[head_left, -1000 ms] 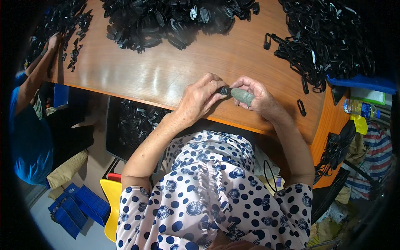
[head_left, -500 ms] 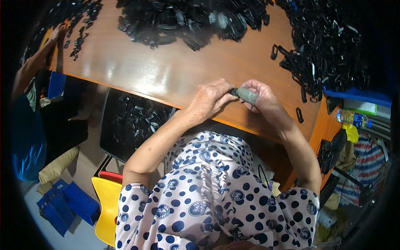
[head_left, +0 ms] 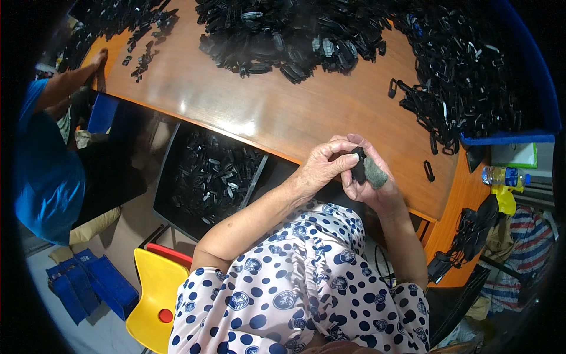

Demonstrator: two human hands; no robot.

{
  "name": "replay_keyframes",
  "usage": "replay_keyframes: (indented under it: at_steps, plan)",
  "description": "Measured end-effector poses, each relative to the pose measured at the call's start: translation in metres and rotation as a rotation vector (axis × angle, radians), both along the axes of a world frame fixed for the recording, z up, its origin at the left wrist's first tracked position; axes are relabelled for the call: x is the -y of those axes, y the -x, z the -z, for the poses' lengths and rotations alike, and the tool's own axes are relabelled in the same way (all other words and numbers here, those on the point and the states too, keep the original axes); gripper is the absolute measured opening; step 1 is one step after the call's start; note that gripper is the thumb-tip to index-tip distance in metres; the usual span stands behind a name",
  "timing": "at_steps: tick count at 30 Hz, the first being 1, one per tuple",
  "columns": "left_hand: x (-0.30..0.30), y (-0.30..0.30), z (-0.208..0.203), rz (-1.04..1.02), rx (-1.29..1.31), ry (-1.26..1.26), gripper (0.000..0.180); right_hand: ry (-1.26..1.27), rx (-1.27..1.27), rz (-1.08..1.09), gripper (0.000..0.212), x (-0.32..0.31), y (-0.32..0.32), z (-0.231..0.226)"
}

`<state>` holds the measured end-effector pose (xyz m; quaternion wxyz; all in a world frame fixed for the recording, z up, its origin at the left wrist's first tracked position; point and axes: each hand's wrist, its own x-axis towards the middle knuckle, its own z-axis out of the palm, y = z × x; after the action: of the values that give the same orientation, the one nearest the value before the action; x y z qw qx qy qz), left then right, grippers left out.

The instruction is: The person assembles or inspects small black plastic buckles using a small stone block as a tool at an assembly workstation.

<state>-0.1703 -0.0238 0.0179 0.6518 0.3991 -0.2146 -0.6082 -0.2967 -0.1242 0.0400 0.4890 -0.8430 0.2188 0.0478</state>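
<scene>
In front of my body, at the table's near edge, my two hands meet around a small black plastic piece (head_left: pixel 358 165). My left hand (head_left: pixel 321 171) is closed, pinching it between thumb and fingers. My right hand (head_left: pixel 386 194) curls around the far side of the same piece, its fingers bent. A grey fabric cover (head_left: pixel 375 173) sits on my right hand, apparently over the thumb, against the piece. The piece's exact kind is hard to make out, since fingers hide part of it.
A large pile of black plastic pieces (head_left: pixel 283 41) lies across the table's far side. Black oblong loops (head_left: pixel 466 76) are heaped at the right, one loop (head_left: pixel 428 171) apart. Below the edge is a black bin (head_left: pixel 206 171) of pieces. A co-worker's arm (head_left: pixel 73 82) rests at the left.
My hands have come nearer my body and slightly right. They have closed together, and the black piece is now turned more upright between them. The view has shifted slightly.
</scene>
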Motion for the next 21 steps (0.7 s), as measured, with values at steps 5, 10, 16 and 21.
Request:
replay_keyframes:
  at_steps: [5,10,16,21]
  plan:
    - [0.010,0.016,0.004,0.021,-0.061,-0.108,0.032,-1.252,0.580,0.538,0.044,-0.012,0.022,0.012]
    - [0.018,0.021,0.010,0.089,-0.115,-0.141,0.029,-0.843,0.434,0.466,0.046,-0.003,0.035,0.022]
    - [0.035,0.039,0.004,0.080,-0.106,-0.161,0.032,-0.830,0.570,0.518,0.061,-0.001,0.053,0.025]
    - [0.039,0.032,0.013,0.156,0.100,-0.123,0.027,-0.840,0.397,0.399,0.064,0.023,0.068,0.017]
